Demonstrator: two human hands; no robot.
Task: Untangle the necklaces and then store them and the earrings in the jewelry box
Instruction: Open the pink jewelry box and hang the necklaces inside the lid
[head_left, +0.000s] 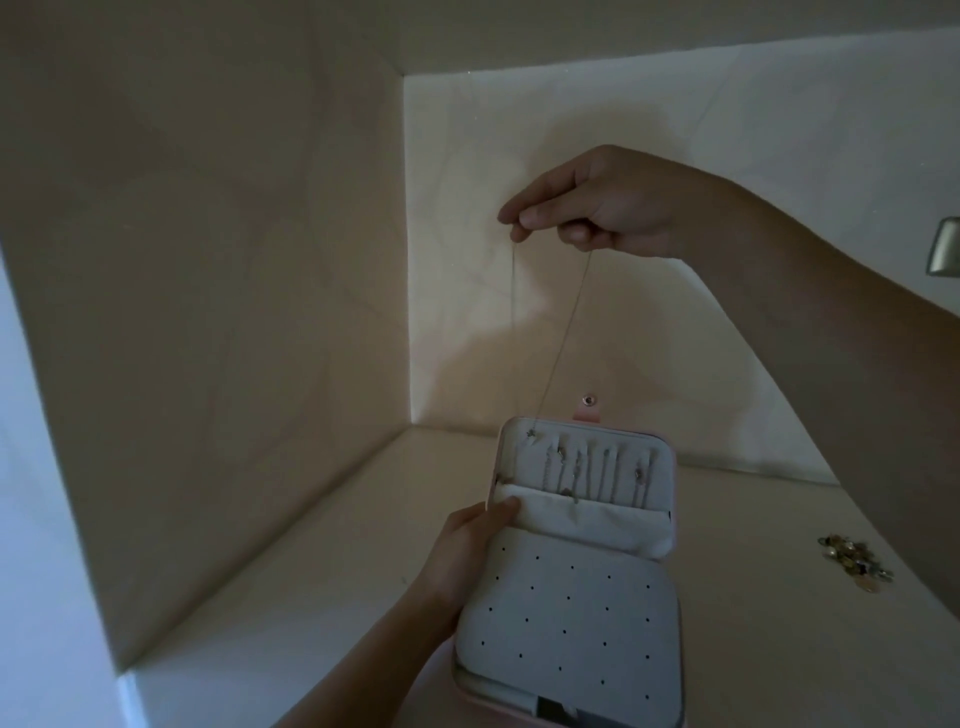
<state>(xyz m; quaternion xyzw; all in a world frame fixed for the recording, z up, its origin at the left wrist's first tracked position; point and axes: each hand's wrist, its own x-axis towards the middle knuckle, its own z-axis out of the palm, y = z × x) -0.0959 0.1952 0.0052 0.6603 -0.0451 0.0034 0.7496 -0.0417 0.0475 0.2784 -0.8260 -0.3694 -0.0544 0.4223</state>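
Observation:
A pink jewelry box (673, 525) stands open on the table, its lid upright. Several thin necklaces (597, 475) hang from hooks inside the lid above a white fabric pocket (587, 519). A white earring panel (571, 618) dotted with small holes covers the base. My left hand (470, 551) grips the box's left side, thumb on the pocket edge. My right hand (587, 205) is raised high and pinches a thin chain necklace (563, 327), whose two strands drop to its pendant at the lid's top left corner. A heap of earrings (852, 561) lies on the table at the right.
The table sits in a dim corner with beige walls at the left and back. A metallic object (944, 247) shows at the right edge. The box's snap tab (588, 405) sticks up behind the lid.

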